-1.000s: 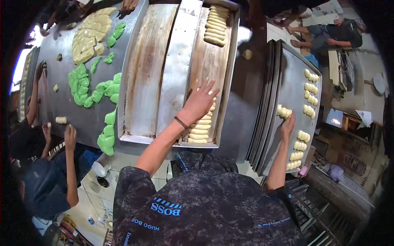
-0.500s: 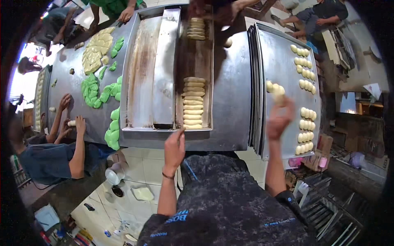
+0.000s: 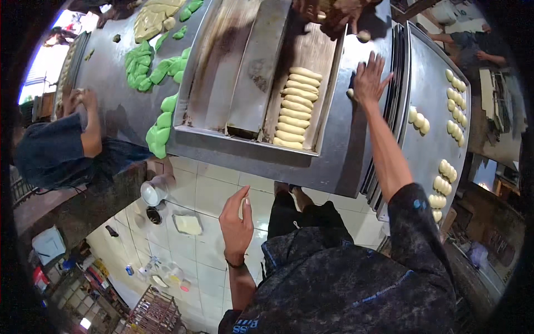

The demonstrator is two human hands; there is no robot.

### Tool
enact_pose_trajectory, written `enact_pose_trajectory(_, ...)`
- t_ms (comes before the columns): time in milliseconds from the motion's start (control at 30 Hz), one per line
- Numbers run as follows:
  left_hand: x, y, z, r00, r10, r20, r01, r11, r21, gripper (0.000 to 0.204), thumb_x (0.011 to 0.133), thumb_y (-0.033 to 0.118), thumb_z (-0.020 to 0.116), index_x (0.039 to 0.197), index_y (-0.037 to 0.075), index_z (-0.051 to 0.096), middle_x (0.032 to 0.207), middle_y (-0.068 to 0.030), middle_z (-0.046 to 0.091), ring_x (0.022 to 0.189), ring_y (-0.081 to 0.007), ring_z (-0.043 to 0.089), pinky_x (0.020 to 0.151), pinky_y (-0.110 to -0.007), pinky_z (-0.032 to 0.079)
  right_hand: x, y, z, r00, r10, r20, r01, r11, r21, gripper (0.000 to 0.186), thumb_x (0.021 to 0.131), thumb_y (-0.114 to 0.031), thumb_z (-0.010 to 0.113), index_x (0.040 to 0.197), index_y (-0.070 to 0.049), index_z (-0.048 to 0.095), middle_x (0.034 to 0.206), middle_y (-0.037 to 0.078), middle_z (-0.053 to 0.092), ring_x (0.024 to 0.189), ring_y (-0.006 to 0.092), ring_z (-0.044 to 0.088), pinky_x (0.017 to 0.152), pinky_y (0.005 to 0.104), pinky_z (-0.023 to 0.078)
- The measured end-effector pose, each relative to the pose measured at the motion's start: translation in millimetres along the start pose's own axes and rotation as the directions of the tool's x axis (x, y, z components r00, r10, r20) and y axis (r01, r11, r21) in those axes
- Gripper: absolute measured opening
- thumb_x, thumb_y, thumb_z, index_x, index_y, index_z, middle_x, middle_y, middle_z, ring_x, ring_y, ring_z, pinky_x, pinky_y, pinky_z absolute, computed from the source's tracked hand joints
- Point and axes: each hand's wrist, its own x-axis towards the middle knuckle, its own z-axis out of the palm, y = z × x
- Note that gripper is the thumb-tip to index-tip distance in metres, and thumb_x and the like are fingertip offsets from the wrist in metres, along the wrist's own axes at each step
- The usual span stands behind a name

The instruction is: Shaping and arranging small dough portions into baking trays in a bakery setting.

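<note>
My left hand (image 3: 236,222) is held off the table's near edge, over the tiled floor, fingers loosely curved and apart, holding nothing visible. My right hand (image 3: 371,78) reaches over the steel table (image 3: 345,167), fingers spread, beside a small dough piece (image 3: 350,93) and below another dough ball (image 3: 364,36); whether it touches the surface I cannot tell. To its left, a long tray (image 3: 181,125) has a row of pale dough rolls (image 3: 292,119) in its right section. To its right, stacked trays (image 3: 423,156) carry groups of dough balls (image 3: 445,172), with a loose group (image 3: 418,119) on the left side.
A co-worker's hands (image 3: 334,14) are over the tray's far end. Another person (image 3: 64,145) works at left. Green dough (image 3: 161,128) and beige dough (image 3: 153,19) lie on the table. A seated person (image 3: 475,47) is at upper right. A bucket (image 3: 153,192) stands below.
My right hand left the dough group on the stacked tray and moved up-left onto the table, spreading open. My left hand withdrew from the long tray. The co-worker's hands reach farther into view; the view shifted.
</note>
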Motion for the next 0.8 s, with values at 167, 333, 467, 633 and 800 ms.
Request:
enact_pose_trajectory(167, 12, -20, 8, 0.963, -0.256, 0.089, 0.27, 0.931, -0.245, 0.025, 0.098, 0.0, 0.059, 0.12, -0.004, 0.069, 0.11, -0.0121, 0.076, 0.093, -0.0223, 0.072, 0.085, -0.031, 0.055, -159, -46, -85, 0.954, 0.007, 0.301, 0.004, 0.999, -0.036, 0.06, 0.104, -0.03, 0.053, 0.156, -0.002, 0.04, 0.159, 0.022, 0.042, 0.152, 0.0412, 0.032, 0.121, 0.0613, 0.023)
enact_pose_trajectory(333, 88, 1, 55, 0.953, -0.027, 0.302, 0.189, 0.833, -0.521, 0.025, 0.098, 0.002, 0.058, 0.12, -0.003, 0.069, 0.104, -0.0101, 0.077, 0.091, -0.0194, 0.072, 0.083, -0.03, 0.056, -170, -56, -160, 0.741, 0.17, 0.649, -0.23, 0.973, 0.008, 0.047, 0.089, -0.008, 0.067, 0.135, -0.004, 0.057, 0.125, 0.017, 0.06, 0.111, 0.0358, 0.056, 0.102, 0.0504, 0.043)
enact_pose_trajectory(467, 171, 37, 102, 0.899, 0.314, 0.305, -0.154, 0.879, -0.451, 0.035, 0.095, 0.006, 0.062, 0.13, 0.001, 0.065, 0.116, -0.0099, 0.072, 0.096, -0.0202, 0.069, 0.086, -0.031, 0.054, -91, -66, -195, 0.861, 0.063, 0.505, -0.328, 0.827, 0.456, 0.042, 0.083, -0.003, 0.068, 0.125, -0.003, 0.062, 0.11, 0.013, 0.065, 0.09, 0.0279, 0.059, 0.085, 0.0404, 0.048)
enact_pose_trajectory(633, 279, 70, 122, 0.752, 0.531, 0.392, -0.333, 0.818, -0.469, 0.046, 0.091, 0.005, 0.065, 0.137, 0.005, 0.059, 0.12, -0.0114, 0.063, 0.104, -0.0253, 0.063, 0.092, -0.037, 0.051, 8, -110, -196, 0.912, -0.064, 0.406, -0.281, 0.624, 0.729, 0.03, 0.08, 0.005, 0.065, 0.109, -0.002, 0.068, 0.091, 0.008, 0.064, 0.072, 0.0195, 0.054, 0.069, 0.0319, 0.046)
enact_pose_trajectory(800, 363, 69, 129, 0.708, 0.555, 0.438, -0.501, 0.831, -0.243, 0.046, 0.09, 0.007, 0.065, 0.135, 0.005, 0.06, 0.129, -0.0175, 0.06, 0.109, -0.0296, 0.062, 0.096, -0.042, 0.05, 71, -118, -128, 0.929, -0.128, 0.347, -0.163, 0.702, 0.694, 0.024, 0.08, 0.007, 0.063, 0.102, -0.001, 0.069, 0.099, 0.009, 0.063, 0.083, 0.0243, 0.056, 0.076, 0.0349, 0.047)
